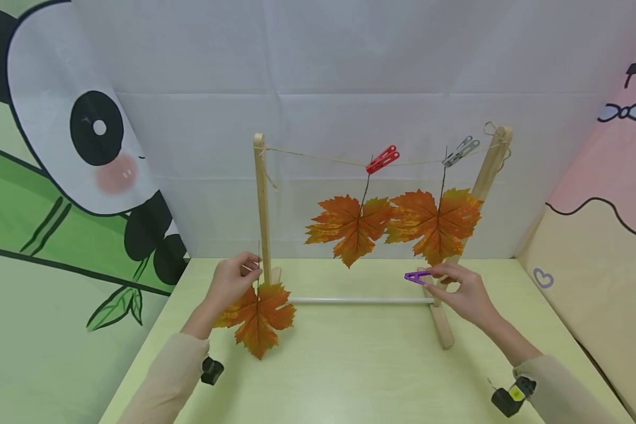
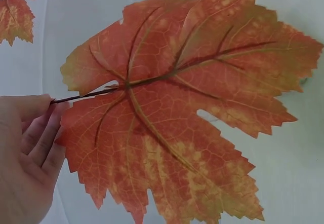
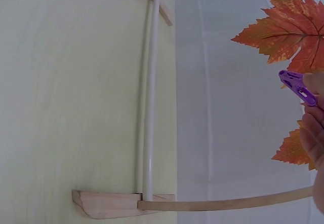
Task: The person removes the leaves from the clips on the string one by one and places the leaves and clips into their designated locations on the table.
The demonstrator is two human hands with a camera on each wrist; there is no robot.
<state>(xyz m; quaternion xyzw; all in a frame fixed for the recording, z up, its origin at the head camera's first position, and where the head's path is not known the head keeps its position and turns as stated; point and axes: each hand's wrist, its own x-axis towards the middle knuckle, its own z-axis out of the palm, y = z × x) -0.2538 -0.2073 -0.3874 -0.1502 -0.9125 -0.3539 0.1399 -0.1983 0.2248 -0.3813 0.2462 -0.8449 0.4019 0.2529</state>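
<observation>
My left hand [image 1: 237, 278] pinches the thin dark stem of an orange artificial maple leaf [image 1: 262, 318], which hangs below the fingers beside the frame's left post. In the left wrist view the same leaf [image 2: 167, 97] spreads out from the fingertips, stem between thumb and fingers. On the other side, my right hand [image 1: 458, 288] holds a purple clothespin [image 1: 416, 277] between thumb and fingers, near the right post. Two more maple leaves hang from a string: one leaf [image 1: 352, 227] under a red clothespin [image 1: 383, 159], the other leaf [image 1: 439, 224] under a grey clothespin [image 1: 461, 151].
A wooden left post [image 1: 262, 200] and a leaning right post [image 1: 490, 165] carry the string [image 1: 318, 156]. A white rod [image 1: 360, 301] joins them low down, above the pale table [image 1: 350, 365]. Behind stands a white backdrop [image 1: 350, 59], with printed cloth at both sides.
</observation>
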